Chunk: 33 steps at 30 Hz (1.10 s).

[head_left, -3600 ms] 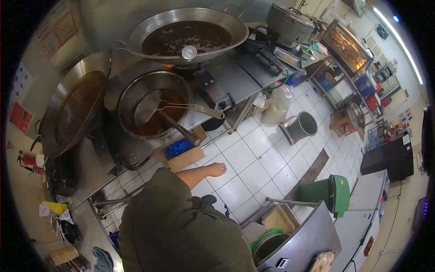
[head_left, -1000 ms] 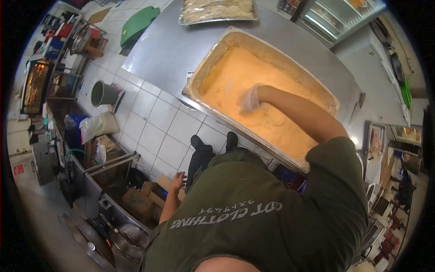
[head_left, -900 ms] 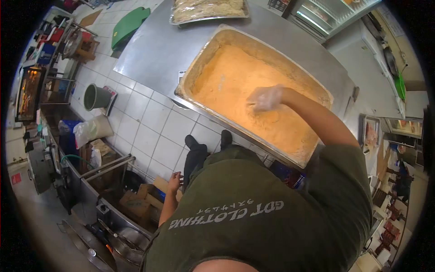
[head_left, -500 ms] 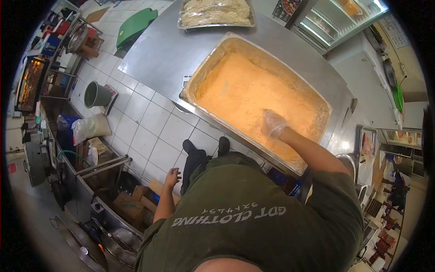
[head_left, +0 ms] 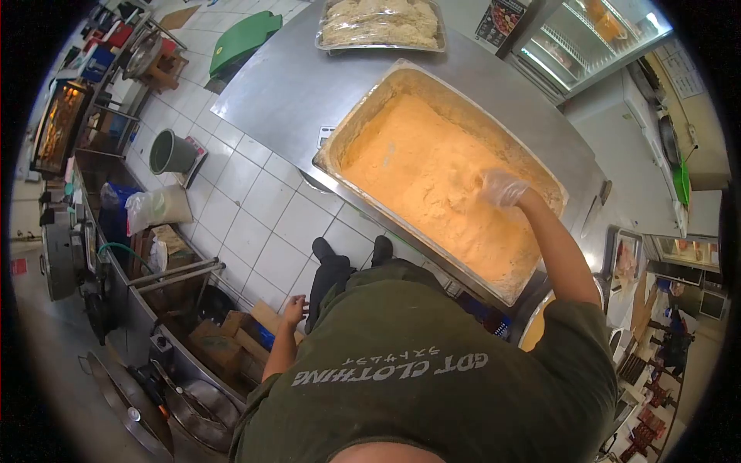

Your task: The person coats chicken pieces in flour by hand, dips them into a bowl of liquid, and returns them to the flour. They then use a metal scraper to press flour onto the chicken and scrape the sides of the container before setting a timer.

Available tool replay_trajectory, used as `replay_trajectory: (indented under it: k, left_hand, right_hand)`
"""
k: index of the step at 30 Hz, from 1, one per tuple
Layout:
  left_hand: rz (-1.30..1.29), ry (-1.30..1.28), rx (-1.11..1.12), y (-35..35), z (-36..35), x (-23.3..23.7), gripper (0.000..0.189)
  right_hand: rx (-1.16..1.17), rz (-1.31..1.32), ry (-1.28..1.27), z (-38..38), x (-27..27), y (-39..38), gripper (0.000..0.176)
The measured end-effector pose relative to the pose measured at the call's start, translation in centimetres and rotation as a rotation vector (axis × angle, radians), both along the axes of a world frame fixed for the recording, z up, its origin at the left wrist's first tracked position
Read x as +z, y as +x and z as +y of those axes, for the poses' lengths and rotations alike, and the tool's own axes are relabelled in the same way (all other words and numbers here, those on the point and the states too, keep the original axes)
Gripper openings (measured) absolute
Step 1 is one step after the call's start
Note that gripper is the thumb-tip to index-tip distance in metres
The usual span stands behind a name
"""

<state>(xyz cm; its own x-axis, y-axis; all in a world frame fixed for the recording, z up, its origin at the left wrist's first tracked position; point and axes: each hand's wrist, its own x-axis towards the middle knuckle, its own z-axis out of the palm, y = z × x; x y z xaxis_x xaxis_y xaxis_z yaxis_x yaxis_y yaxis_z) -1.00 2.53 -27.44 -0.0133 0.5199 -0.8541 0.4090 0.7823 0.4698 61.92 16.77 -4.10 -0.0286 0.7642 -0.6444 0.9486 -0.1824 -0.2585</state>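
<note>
A deep metal tray [head_left: 557, 202] filled with orange powder [head_left: 417, 162], like seasoned flour, sits on the steel table. My right hand [head_left: 503, 190], in a clear plastic glove, is at the powder in the right half of the tray. Its fingers are blurred and partly hidden there, and disturbed lumps show just left of them. My left hand [head_left: 294, 310] hangs beside my leg, bare and holding nothing, its fingers loosely apart.
Behind the tray, a plastic-covered tray of pale breaded food [head_left: 380, 27] lies on the steel table [head_left: 285, 85]. A small scale [head_left: 326, 136] is at its left side. A grey-green bucket [head_left: 172, 152] stands on the floor. Right of the table is a metal bowl [head_left: 534, 328].
My right hand has moved right and slightly away from me across the powder, leaving it more churned up. My left hand still hangs at my side. The view has shifted slightly.
</note>
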Motion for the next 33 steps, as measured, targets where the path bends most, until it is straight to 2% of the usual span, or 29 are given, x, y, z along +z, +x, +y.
replay_trajectory:
  k: [2, 3, 5, 6, 7, 9, 12, 14, 16, 17, 19, 22, 25, 28, 30, 32, 33]
  left_hand:
    - [-0.001, -0.026, -0.021, -0.6, -1.2, -0.6, 0.035]
    - [0.101, -0.02, -0.184, 1.0, -0.4, 3.3, 0.035]
    - [0.061, 0.017, -0.202, -2.4, -1.9, -1.9, 0.035]
    - [0.033, 0.034, -0.21, -3.1, -2.6, -3.9, 0.036]
    - [0.011, 0.006, -0.137, -2.7, -2.6, -3.1, 0.036]
    - [-0.038, -0.041, 0.008, -1.5, -1.0, -0.1, 0.037]
    - [0.025, 0.02, 0.038, -0.5, 0.9, 1.9, 0.038]
    - [0.017, 0.043, 0.037, -0.2, 1.2, 2.3, 0.038]
    - [0.007, 0.06, 0.029, 0.1, 2.0, 3.1, 0.038]
    - [-0.003, 0.038, 0.027, 0.1, 2.1, 2.9, 0.036]
    - [0.002, -0.005, 0.006, 0.3, 2.0, 2.3, 0.036]
    - [0.005, -0.079, -0.035, 0.4, 1.5, 1.4, 0.037]
    - [0.018, -0.13, -0.046, 0.8, 1.7, 1.0, 0.039]
    - [-0.006, -0.124, -0.056, 0.6, 2.2, 0.3, 0.039]
    - [-0.001, -0.057, -0.063, 0.4, 3.2, 0.3, 0.038]
    - [-0.004, -0.014, -0.051, 0.7, 3.5, 0.7, 0.037]
    - [-0.008, 0.0, -0.044, 0.8, 3.9, 0.9, 0.036]
  right_hand:
    - [-0.184, -0.014, 0.24, 1.4, 0.0, -0.7, 0.028]
    - [-0.284, -0.02, 0.353, 1.8, -0.2, -1.2, 0.028]
    - [-0.187, 0.159, 0.376, 4.3, -6.0, -1.2, 0.034]
    - [-0.141, 0.125, 0.344, 5.1, -8.3, -2.1, 0.033]
    - [-0.106, 0.087, 0.309, 5.3, -9.4, -3.4, 0.033]
    - [0.108, 0.179, 0.2, 4.2, -7.1, -5.7, 0.031]
    - [0.072, 0.407, -0.017, 1.6, 0.1, -7.2, 0.022]
    - [0.288, 0.348, -0.013, -0.3, 0.1, -4.6, 0.021]
    - [0.298, 0.244, -0.003, -2.7, 0.1, -2.6, 0.027]
    - [0.209, 0.16, 0.01, -3.9, 0.2, -2.1, 0.031]
    - [0.235, 0.129, 0.04, -5.4, 0.5, -2.5, 0.05]
    - [0.192, 0.1, 0.147, -5.7, -2.7, -3.2, 0.048]
    - [0.429, 0.145, 0.259, -4.1, -2.9, -4.3, 0.03]
    - [0.414, 0.13, 0.191, -3.7, -2.5, -4.5, 0.028]
    - [0.094, 0.083, 0.349, -3.6, -3.4, -3.4, 0.031]
    - [-0.126, -0.015, 0.429, -2.9, -4.3, -2.5, 0.036]
    - [-0.193, -0.091, 0.436, -2.1, -2.7, -2.9, 0.04]
